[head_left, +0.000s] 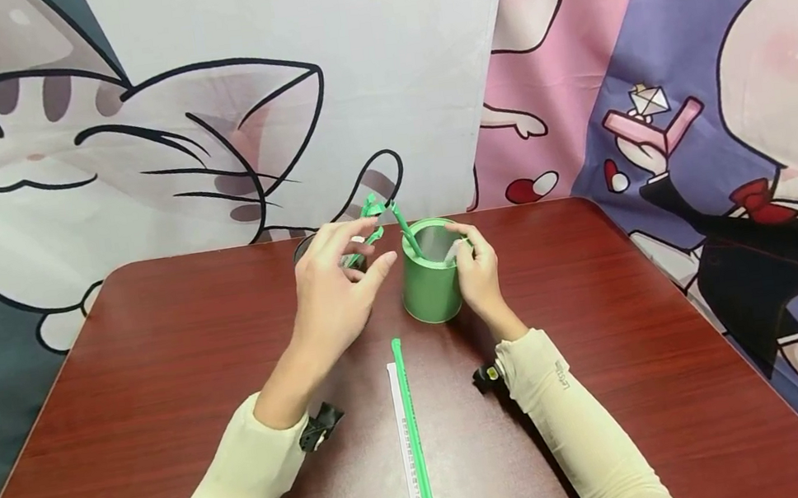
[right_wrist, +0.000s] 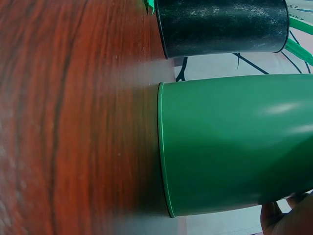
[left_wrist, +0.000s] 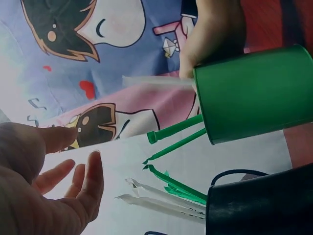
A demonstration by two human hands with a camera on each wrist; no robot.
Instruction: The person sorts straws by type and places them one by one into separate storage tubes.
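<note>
My left hand (head_left: 332, 286) hovers left of the green cup (head_left: 431, 291), fingers apart and loosely bent, with nothing between thumb and fingertips in the left wrist view. Behind it, a black cup (left_wrist: 259, 203) is mostly hidden in the head view; white sticks (left_wrist: 161, 203) like wrapped straws and green ones stick out of it. My right hand (head_left: 478, 268) grips the green cup at its right rim. Beside those fingers a whitish stick (left_wrist: 156, 82) leans out of the cup. Green sticks (left_wrist: 173, 129) poke from the same cup's other side.
On the table (head_left: 197, 373), a long green stick (head_left: 413, 438) and a printed white strip (head_left: 405, 447) lie side by side between the forearms. A cartoon-printed cloth (head_left: 407, 73) hangs behind the table's far edge. Dark wrist cameras sit at both cuffs.
</note>
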